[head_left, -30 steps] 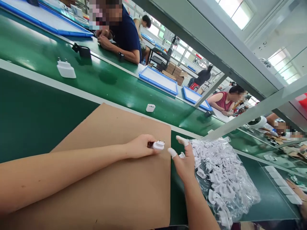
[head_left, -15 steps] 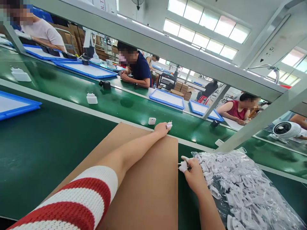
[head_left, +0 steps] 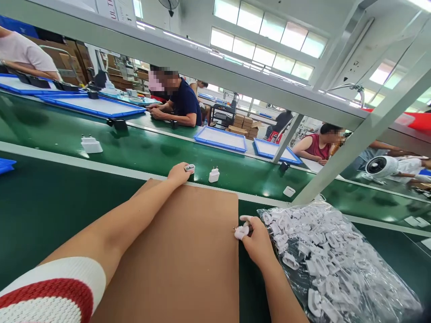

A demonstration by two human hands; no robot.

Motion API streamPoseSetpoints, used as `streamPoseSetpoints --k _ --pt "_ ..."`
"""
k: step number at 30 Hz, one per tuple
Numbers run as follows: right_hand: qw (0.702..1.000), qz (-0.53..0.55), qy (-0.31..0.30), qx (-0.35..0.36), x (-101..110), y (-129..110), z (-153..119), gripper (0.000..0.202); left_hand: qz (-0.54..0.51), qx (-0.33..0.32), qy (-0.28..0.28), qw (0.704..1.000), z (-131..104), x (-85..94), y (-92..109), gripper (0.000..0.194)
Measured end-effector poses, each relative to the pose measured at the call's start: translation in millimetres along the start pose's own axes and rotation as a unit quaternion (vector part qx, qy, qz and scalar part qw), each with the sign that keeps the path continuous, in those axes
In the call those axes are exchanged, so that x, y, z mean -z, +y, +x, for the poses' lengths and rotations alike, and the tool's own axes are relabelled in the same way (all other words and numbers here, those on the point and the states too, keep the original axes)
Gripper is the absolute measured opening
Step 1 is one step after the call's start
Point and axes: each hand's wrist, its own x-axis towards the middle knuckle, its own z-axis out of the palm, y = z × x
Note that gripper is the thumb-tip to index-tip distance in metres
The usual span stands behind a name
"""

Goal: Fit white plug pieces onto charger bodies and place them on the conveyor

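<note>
My left hand [head_left: 178, 174] reaches past the far edge of the brown cardboard [head_left: 188, 251] and is closed on a white casing [head_left: 190, 168] at the green belt's near side. Just right of it a white charger [head_left: 213, 175] stands on the belt, prongs up. My right hand [head_left: 256, 235] is closed on a small white plug part [head_left: 241, 231], its metal pins pointing left over the cardboard's right edge. Beside that hand lies a clear plastic bag [head_left: 336, 260] full of white plug parts. Another white charger [head_left: 91, 144] stands farther left on the belt.
A slanted metal post [head_left: 357, 134] rises behind the bag. Blue-rimmed trays [head_left: 220, 138] and black parts [head_left: 117, 124] line the belt's far side, where several people sit. A white fan [head_left: 382, 166] is at the right. One white casing [head_left: 288, 191] lies near the post.
My left hand has let go of the pronged charger, which now stands on the belt, and has moved left to take hold of the white casing. The view has shifted right.
</note>
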Motion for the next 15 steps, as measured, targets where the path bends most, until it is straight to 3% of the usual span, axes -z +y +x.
streamPoseSetpoints --k 3,6,10,12,15 --pt "0.982 0.162 0.013 -0.094 -1 -15 1 0.03 -0.013 -0.031 0.012 0.999 -30 1.3 8 0.037" --pt "0.928 0.32 0.016 -0.189 0 -28 3 0.043 -0.077 -0.127 -0.01 0.989 -82 -1.2 23 0.042" --pt "0.87 0.425 0.004 -0.249 -1 -35 4 0.053 -0.157 -0.243 -0.168 0.942 -157 -4.6 40 0.04" --pt "0.867 0.433 0.005 -0.248 -5 -36 2 0.051 -0.15 -0.283 -0.211 0.923 -181 -7.9 43 0.034" --pt "0.905 0.374 0.019 -0.202 -12 -35 0 0.041 -0.142 -0.307 -0.253 0.906 -193 -14.3 41 0.029"
